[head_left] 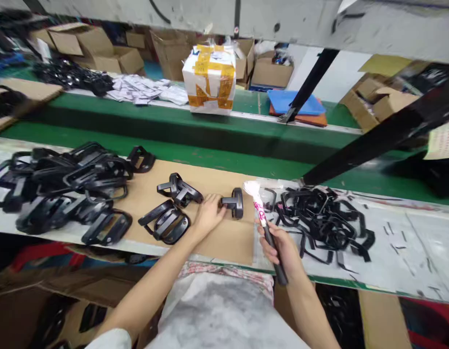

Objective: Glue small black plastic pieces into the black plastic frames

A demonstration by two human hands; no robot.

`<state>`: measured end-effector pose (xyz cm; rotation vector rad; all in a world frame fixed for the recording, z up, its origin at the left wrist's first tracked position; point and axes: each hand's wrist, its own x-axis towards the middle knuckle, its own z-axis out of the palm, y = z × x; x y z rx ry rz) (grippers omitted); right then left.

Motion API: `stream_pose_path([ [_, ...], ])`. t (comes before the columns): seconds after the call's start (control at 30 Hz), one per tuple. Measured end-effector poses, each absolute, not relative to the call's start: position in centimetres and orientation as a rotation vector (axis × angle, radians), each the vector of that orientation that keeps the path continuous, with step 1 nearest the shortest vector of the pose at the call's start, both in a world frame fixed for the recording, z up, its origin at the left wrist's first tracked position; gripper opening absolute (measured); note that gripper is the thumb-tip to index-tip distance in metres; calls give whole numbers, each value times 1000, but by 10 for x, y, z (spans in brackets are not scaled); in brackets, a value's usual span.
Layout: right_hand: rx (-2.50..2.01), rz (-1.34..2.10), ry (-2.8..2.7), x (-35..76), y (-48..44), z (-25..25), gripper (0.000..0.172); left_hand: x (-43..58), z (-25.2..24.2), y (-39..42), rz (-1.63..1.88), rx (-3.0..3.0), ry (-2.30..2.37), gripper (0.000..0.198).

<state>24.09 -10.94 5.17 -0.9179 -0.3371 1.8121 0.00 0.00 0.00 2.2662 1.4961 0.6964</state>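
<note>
Where the left hand [209,213] meets the part [234,202], its fingers [217,202] cover the near end, so I cannot tell whether they pinch it or only press on it. What shows of the part is glossy black plastic: a short stem running into a rounded loop that stands on edge. It sits on the cardboard [224,242], close to the right edge.

Off the cardboard's right front corner, the right hand [280,247] has its fingers wrapped tight round the black handle of a tool [262,220], whose butt pokes out below the fist. The shaft is bound in white with pink marks. Its fuzzy white tip hangs just right of the part, and what it is made of is hard to make out.

Two bigger black frames [169,213] lie on the cardboard, left of the left hand. Left of the cardboard a heap [60,186] of such frames is blurred and cut off by the picture's edge. Right of the cardboard, a tangle of thin black strips [318,218] lies on the surface [409,252]. Beyond the cardboard runs a green belt [209,145], and a taped white box [209,80] stands past it.
</note>
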Motion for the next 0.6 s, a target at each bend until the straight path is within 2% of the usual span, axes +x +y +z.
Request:
stream_pose_path([
  [0.17, -926, 1900, -295, 239, -138, 52, 38, 5, 0, 4, 634, 2297, 1496, 6],
  [0.27, -1197, 1717, -396, 232, -150, 53, 39, 9, 6, 5, 564, 2323, 1542, 13],
  [0.37, -1487, 1536, -537, 228, -163, 47, 57, 13, 11, 3, 502, 2356, 1588, 17],
  [0.47, -1648, 1526, -699, 229, -177, 38, 76, 16, 13, 1, 465, 2396, 1587, 17],
  [0.6, -1720, 1492, -931, 230, -184, 29, 78, 16, 15, 3, 442, 2446, 1552, 21],
])
